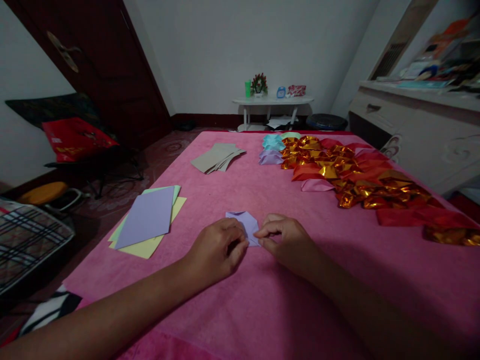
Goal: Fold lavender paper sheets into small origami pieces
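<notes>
A small sheet of purple paper point(249, 225), partly folded with its corners turned in, lies on the pink cloth in front of me. My left hand point(221, 245) covers its left side, thumb and fingers closed on the near edge. At its right edge, my right hand point(287, 240) pinches the paper between thumb and forefinger. The fingers hide part of the folds. Left of my hands rests a stack of flat purple, green and yellow sheets point(148, 217).
Grey paper pieces point(217, 157) lie farther back on the pink-covered table point(240, 310). Rows of folded gold, red, pink, blue and purple paper shapes point(330, 172) fill its right side. A white side table point(273, 100) stands by the wall, and a chair holds a red bag point(77, 140).
</notes>
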`<state>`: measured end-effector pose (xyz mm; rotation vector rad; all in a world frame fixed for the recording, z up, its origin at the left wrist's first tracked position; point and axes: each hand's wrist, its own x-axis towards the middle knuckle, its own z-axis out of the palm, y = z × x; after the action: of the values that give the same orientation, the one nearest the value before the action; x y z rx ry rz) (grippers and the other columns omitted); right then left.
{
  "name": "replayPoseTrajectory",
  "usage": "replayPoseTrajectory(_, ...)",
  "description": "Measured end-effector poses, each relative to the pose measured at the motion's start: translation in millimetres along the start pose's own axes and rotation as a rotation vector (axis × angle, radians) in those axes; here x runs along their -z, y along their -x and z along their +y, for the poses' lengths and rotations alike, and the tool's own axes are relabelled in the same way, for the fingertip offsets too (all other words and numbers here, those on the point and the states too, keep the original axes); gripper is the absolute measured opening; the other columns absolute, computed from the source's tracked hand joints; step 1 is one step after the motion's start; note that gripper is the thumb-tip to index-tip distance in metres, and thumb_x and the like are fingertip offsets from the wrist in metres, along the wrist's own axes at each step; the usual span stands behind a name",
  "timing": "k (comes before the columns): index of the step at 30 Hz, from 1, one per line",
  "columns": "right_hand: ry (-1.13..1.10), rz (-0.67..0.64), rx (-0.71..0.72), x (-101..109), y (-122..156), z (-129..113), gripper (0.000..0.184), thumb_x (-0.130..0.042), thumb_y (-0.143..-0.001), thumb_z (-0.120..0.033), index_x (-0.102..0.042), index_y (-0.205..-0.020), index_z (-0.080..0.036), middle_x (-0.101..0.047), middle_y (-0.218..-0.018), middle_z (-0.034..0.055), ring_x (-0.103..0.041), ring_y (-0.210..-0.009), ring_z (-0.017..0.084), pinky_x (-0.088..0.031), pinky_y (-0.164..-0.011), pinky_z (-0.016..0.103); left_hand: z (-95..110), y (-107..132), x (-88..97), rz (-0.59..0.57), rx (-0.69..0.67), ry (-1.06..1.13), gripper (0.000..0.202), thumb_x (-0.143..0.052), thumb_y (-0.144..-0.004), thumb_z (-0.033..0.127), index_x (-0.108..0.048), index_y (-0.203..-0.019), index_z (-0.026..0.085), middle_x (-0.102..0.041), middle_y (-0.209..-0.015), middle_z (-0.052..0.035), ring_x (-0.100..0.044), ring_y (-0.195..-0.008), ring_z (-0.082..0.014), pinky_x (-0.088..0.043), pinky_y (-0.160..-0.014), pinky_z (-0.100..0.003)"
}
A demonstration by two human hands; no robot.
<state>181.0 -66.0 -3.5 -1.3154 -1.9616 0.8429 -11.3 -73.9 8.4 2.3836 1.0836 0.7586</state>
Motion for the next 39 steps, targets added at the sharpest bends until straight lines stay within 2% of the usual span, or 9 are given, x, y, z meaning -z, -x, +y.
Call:
replayPoseTrajectory(14, 0.049, 0.012, 0.06, -0.6, -0.4, 0.2, 0.021, -0.056, -0.071, -0.007, -0.07, -0.063, -0.02, -0.06, -0.068, 0.0008, -0.053, -0.066, 0.013, -0.039, -0.06, 0.025, -3.1, -4.6, -1.5, -0.029, 0.068, -0.035, 0.013, -0.057, -0.083, 0.014, -0.059, -0.07, 0.014, -0.058, -0.075, -0.0036, -0.053, -0.072, -0.0141, -0.043, -0.066, -0.026)
replayPoseTrajectory(18, 0.041, 0.004, 0.065, -0.1, -0.6, 0.1, 0.02, -0.056, -0.071, -0.007, -0.069, -0.062, -0.019, -0.059, -0.067, 0.0008, -0.053, -0.067, 0.013, -0.038, -0.061, 0.024, -1.5, -6.8, -0.6, -0.069, 0.098, -0.061, 0.014, -0.057, -0.083, 0.015, -0.058, -0.069, 0.014, -0.058, -0.076, -0.0035, -0.053, -0.072, -0.014, -0.043, -0.067, -0.026)
replayPoseTrajectory(25, 0.044, 0.008, 0.07, 0.3, -0.1, -0.5, 0.021, -0.057, -0.071, -0.007, -0.071, -0.064, -0.02, -0.059, -0.068, 0.0008, -0.053, -0.066, 0.013, -0.038, -0.061, 0.024, 0.2, -7.6, -2.1, -0.051, 0.101, -0.073, 0.012, -0.055, -0.082, 0.014, -0.056, -0.07, 0.015, -0.058, -0.075, -0.0034, -0.053, -0.073, -0.0144, -0.041, -0.067, -0.026)
replayPoseTrajectory(39, 0.071, 0.034, 0.082, -1.2, -0.1, -1.6, 0.021, -0.057, -0.069, -0.006, -0.07, -0.062, -0.021, -0.06, -0.066, 0.0005, -0.053, -0.065, 0.013, -0.038, -0.06, 0.024, -2.7, -10.8, -1.0, -0.086, 0.12, -0.032, 0.014, -0.059, -0.082, 0.016, -0.057, -0.068, 0.015, -0.059, -0.075, -0.0028, -0.053, -0.073, -0.0139, -0.04, -0.067, -0.026)
